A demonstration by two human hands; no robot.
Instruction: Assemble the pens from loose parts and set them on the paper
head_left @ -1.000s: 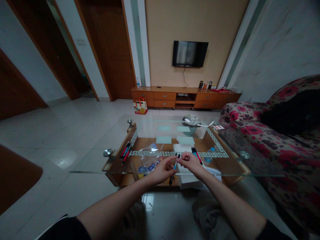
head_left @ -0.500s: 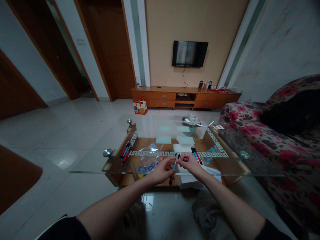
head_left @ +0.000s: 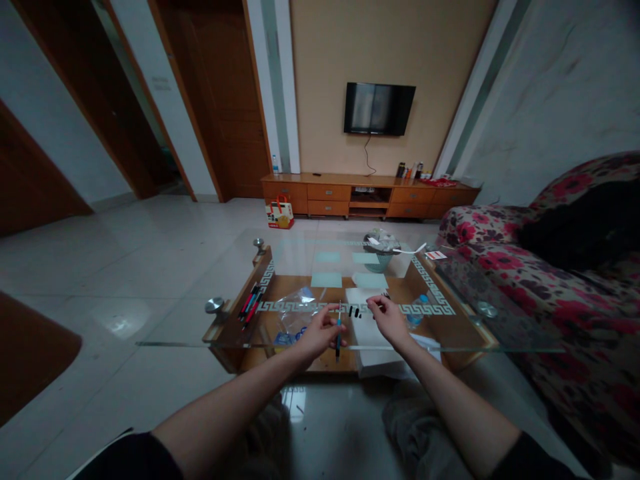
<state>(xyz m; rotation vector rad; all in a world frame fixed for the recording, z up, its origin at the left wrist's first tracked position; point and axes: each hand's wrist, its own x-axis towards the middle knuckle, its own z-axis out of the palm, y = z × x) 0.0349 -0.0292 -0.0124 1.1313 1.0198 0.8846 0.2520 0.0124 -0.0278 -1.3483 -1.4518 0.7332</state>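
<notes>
Left hand (head_left: 321, 333) grips a blue pen (head_left: 339, 327), right hand (head_left: 390, 321) curls just right of black bits (head_left: 357, 313) on the glass (head_left: 180, 323), whether holding anything I can't tell.

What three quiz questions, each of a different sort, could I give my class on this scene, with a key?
1. Fill in: between the bare left hand and the bare right hand, small black rod-shaped pieces lie on a clear glass ____.
2. True or false: the black flat-screen television hangs above the long orange-brown wooden cabinet.
3. Which hand holds the slim blue-and-black pen? A) left B) right C) neither

Key: 1. tabletop; 2. true; 3. A.
</notes>
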